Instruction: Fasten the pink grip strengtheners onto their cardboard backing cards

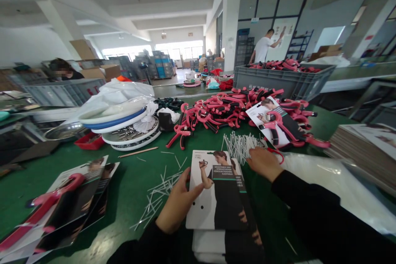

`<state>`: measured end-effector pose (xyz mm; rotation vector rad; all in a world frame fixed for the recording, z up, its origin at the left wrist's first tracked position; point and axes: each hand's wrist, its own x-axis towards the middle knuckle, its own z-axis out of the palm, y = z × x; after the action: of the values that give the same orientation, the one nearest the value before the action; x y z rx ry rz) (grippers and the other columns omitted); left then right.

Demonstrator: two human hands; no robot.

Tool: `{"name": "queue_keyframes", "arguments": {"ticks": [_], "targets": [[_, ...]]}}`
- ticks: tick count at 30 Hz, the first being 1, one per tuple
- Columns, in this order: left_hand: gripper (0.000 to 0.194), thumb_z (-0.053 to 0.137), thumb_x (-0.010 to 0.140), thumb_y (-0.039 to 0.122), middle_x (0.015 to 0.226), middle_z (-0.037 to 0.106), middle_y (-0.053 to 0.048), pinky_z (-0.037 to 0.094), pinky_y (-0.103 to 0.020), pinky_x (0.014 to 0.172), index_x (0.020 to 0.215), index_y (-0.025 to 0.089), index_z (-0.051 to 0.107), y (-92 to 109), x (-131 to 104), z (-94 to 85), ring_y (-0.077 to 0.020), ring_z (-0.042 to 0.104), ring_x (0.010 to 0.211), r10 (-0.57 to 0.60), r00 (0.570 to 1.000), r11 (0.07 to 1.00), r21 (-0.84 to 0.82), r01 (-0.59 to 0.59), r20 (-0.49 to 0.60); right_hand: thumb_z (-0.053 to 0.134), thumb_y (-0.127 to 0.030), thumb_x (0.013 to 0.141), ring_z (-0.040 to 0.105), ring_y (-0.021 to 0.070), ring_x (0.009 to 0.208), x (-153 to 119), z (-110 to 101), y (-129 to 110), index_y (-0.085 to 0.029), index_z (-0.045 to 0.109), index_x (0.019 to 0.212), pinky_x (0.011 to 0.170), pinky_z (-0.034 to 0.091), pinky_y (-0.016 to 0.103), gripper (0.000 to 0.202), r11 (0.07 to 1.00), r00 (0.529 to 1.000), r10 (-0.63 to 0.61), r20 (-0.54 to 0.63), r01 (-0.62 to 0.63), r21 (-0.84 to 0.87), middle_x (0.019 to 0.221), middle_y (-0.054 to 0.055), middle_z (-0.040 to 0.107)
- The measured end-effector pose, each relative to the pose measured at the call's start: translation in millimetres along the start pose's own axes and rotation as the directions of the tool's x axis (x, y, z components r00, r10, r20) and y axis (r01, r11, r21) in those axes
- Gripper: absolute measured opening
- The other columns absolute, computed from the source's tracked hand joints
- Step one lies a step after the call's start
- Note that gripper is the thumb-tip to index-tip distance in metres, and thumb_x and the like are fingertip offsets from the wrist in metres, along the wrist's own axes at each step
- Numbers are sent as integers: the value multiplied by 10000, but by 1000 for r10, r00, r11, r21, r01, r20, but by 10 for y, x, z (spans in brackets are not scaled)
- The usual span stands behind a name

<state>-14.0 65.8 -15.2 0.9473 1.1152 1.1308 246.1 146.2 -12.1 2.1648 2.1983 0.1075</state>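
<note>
the printed backing card lies flat on top of a stack of like cards at the near edge of the green tabletop. the left hand rests at the card's left edge, thumb laid over its face, fingers loosely curled, pinning rather than clasping it. small white capitals on the card's teal strip seem to start "adjustable grip"; the rest is too blurred to read. the right hand sits just past the card's far right corner, its grip closed around a bundle of white plastic ties. beyond lies a heap of pink hand grippers, one already mounted on a card. more carded grippers lie at the near left edge.
</note>
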Motion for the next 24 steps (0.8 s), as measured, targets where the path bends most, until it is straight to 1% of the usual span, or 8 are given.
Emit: {"name": "queue_keyframes", "arguments": {"ticks": [4, 6, 8, 11, 16, 18, 21, 24], "targets": [[748, 772, 593, 265, 1261, 519, -161, 484, -334, 763, 1252, 140, 440, -117, -129, -189, -275, 605, 957, -63, 997, 987, 143, 69, -41, 541, -310, 879, 591, 186, 918, 164, 35, 13, -134, 566, 1079, 787, 493, 383, 268, 1000, 998, -21, 55, 21, -2, 1082, 81, 589], [773, 749, 627, 257, 1218, 540, -161, 483, -328, 754, 1289, 142, 368, -172, -226, -252, -261, 605, 950, -103, 994, 986, 138, 98, 26, 540, -313, 880, 592, 186, 916, 188, 26, 45, -134, 565, 1080, 787, 493, 384, 270, 1000, 997, -29, 66, 28, 7, 1081, 80, 590], [757, 728, 652, 262, 1113, 590, -145, 481, -288, 660, 1288, 146, 335, -207, -313, -283, -244, 612, 908, -141, 986, 983, 127, 129, 90, 533, -322, 883, 595, 180, 902, 181, -1, 93, -137, 575, 1054, 784, 491, 383, 255, 999, 997, -33, 68, 32, 23, 1055, 71, 600], [671, 720, 655, 310, 965, 619, -105, 423, -228, 509, 1214, 151, 384, -219, -397, -288, -209, 615, 787, -180, 981, 971, 170, 165, 77, 521, -339, 886, 602, 161, 845, 134, -59, 178, -138, 603, 948, 769, 482, 373, 225, 997, 999, -28, 45, 25, 69, 948, 41, 629], [487, 707, 660, 347, 816, 591, -35, 394, -191, 456, 1034, 149, 466, -177, -455, -257, -140, 571, 657, -164, 986, 966, 205, 155, 32, 508, -287, 836, 615, 219, 740, 14, -174, 313, -174, 645, 665, 677, 428, 336, 246, 974, 997, 0, -78, 18, 224, 726, 69, 664], [435, 688, 679, 338, 827, 598, -35, 382, -177, 437, 1000, 155, 458, -164, -474, -246, -128, 564, 644, -156, 987, 971, 192, 145, 41, 505, -308, 805, 617, 245, 727, -48, -229, 344, -191, 643, 637, 652, 412, 336, 247, 946, 988, 34, -148, 15, 323, 702, 73, 668], [401, 667, 705, 334, 864, 623, -48, 362, -160, 422, 989, 167, 437, -177, -493, -237, -115, 567, 632, -145, 986, 980, 147, 132, 78, 478, -378, 798, 612, 226, 698, -191, -306, 308, -191, 640, 766, 640, 422, 325, 249, 858, 965, 121, -233, 17, 513, 735, 65, 670], [413, 669, 707, 339, 875, 637, -51, 353, -154, 412, 995, 178, 421, -223, -497, -227, -107, 574, 603, -150, 985, 985, 104, 141, 90, 403, -494, 837, 586, 169, 584, -413, -353, 117, -180, 594, 884, 534, 432, 278, 371, 722, 964, 129, -231, 69, 689, 671, 40, 642]]}}
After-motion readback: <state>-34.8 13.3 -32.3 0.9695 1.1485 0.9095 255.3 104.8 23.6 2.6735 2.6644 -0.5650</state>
